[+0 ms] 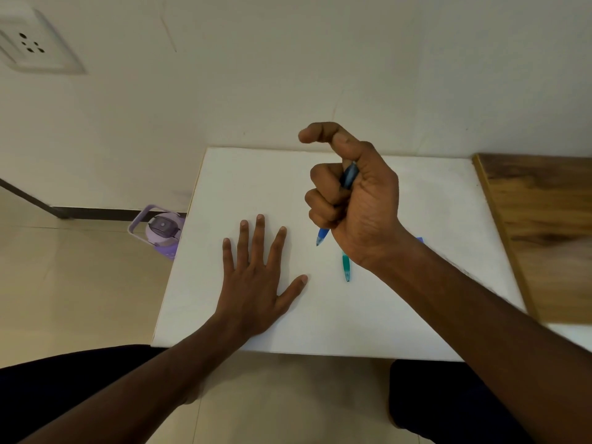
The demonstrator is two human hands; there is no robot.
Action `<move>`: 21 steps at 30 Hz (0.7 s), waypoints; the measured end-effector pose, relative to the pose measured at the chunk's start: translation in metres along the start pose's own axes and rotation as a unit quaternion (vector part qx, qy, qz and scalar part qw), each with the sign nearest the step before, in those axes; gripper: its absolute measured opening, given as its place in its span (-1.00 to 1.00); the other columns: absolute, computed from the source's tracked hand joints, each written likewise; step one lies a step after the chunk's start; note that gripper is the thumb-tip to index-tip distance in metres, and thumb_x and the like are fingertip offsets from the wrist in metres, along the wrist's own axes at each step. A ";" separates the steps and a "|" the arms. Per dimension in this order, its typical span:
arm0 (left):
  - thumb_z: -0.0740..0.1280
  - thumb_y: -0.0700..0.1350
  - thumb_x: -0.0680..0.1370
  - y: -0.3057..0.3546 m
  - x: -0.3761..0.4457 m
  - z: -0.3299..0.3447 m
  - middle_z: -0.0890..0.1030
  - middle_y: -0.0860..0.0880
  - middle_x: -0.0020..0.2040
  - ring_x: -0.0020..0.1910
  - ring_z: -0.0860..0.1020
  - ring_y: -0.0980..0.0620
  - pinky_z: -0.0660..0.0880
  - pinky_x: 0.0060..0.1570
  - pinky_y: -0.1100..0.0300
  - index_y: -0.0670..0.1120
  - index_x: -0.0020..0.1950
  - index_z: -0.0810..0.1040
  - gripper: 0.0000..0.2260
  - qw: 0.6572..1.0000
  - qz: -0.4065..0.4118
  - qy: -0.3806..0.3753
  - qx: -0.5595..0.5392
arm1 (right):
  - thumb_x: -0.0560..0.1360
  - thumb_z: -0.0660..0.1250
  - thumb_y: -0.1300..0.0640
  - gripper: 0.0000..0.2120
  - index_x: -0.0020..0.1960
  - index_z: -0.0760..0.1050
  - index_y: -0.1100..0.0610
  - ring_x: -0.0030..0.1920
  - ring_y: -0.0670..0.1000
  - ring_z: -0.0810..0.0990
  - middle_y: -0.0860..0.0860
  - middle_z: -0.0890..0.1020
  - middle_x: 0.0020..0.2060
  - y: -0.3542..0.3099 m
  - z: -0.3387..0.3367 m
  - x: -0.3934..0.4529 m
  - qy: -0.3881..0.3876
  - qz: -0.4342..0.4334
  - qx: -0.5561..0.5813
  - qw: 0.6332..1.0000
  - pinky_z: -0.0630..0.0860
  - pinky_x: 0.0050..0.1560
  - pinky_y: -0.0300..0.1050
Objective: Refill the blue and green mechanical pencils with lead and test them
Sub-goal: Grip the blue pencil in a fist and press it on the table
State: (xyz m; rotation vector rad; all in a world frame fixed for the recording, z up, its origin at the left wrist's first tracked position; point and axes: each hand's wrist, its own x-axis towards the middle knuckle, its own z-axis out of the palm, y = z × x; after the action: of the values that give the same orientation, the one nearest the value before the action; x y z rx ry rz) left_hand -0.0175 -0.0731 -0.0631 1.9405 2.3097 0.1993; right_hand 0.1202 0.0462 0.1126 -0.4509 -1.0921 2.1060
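My right hand [355, 200] is closed in a fist around the blue mechanical pencil [323, 236], held above the white table [416, 193]. The pencil's tip points down towards me and its top end sits under my raised, bent thumb. The green mechanical pencil [346, 268] lies on the table just below my right wrist, which covers its upper part. My left hand [256, 277] rests flat on the table to the left, fingers spread, holding nothing. A small blue corner [420, 240] peeks out behind my right wrist; I cannot tell what it is.
A wooden surface [544, 225] adjoins the table on the right. A purple water bottle [160, 230] stands on the tiled floor left of the table. The wall behind carries a white socket [35, 46]. My knees show under the table's near edge.
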 end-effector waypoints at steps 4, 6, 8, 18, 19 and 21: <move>-0.08 0.52 0.59 0.000 -0.001 -0.002 -0.21 -0.10 0.75 0.72 -0.20 -0.21 -0.09 0.63 -0.38 0.09 0.75 -0.08 -0.16 1.000 -0.001 -0.003 0.002 | 0.64 0.06 0.00 -0.65 0.12 0.56 0.12 -0.54 -0.06 0.06 0.01 0.14 -0.49 0.000 0.001 0.000 0.008 0.003 -0.010 1.000 0.10 -0.50 -0.29; -0.10 0.53 0.59 0.001 -0.001 -0.003 -0.22 -0.09 0.75 0.72 -0.21 -0.21 -0.10 0.63 -0.38 0.09 0.75 -0.10 -0.16 1.000 -0.002 -0.008 0.003 | 0.65 0.04 0.03 -0.67 0.09 0.55 0.12 -0.53 -0.05 0.06 0.01 0.14 -0.49 0.001 0.001 0.000 0.008 -0.002 -0.013 1.000 0.10 -0.50 -0.29; -0.13 0.53 0.58 0.001 -0.001 -0.004 -0.24 -0.09 0.75 0.72 -0.23 -0.20 -0.11 0.63 -0.37 0.10 0.75 -0.11 -0.16 1.000 -0.004 -0.011 0.004 | 0.68 0.04 -0.02 -0.64 0.09 0.56 0.12 -0.54 -0.06 0.06 0.01 0.14 -0.49 0.001 0.001 0.000 0.011 0.001 -0.019 1.000 0.10 -0.49 -0.28; -0.08 0.52 0.60 0.001 -0.001 -0.003 -0.22 -0.09 0.75 0.72 -0.21 -0.21 -0.10 0.63 -0.38 0.10 0.75 -0.10 -0.17 1.000 0.000 -0.006 -0.001 | 0.66 0.07 -0.02 -0.69 0.01 0.52 0.11 -0.56 -0.11 0.10 -0.08 0.21 -0.54 -0.001 0.002 0.001 0.016 0.008 -0.011 1.000 0.14 -0.50 -0.32; -0.08 0.52 0.59 0.000 -0.001 -0.003 -0.22 -0.09 0.75 0.72 -0.21 -0.21 -0.10 0.63 -0.38 0.10 0.75 -0.09 -0.17 1.000 -0.001 -0.007 0.000 | 0.66 0.06 0.02 -0.71 -0.02 0.51 0.11 -0.56 -0.10 0.09 -0.09 0.22 -0.55 -0.001 0.002 0.001 0.014 0.006 -0.005 1.000 0.14 -0.50 -0.33; -0.09 0.52 0.59 0.001 -0.001 -0.003 -0.22 -0.09 0.75 0.72 -0.21 -0.21 -0.11 0.63 -0.38 0.10 0.75 -0.09 -0.16 1.000 -0.002 -0.010 0.002 | 0.66 0.03 0.09 -0.72 -0.05 0.48 0.10 -0.56 -0.11 0.09 -0.10 0.24 -0.55 -0.001 0.001 0.001 0.008 -0.002 0.005 1.000 0.15 -0.50 -0.34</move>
State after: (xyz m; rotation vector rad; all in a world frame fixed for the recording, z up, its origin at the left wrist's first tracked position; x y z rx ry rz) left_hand -0.0172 -0.0739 -0.0597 1.9298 2.3034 0.1753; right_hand 0.1192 0.0466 0.1142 -0.4599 -1.0710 2.1006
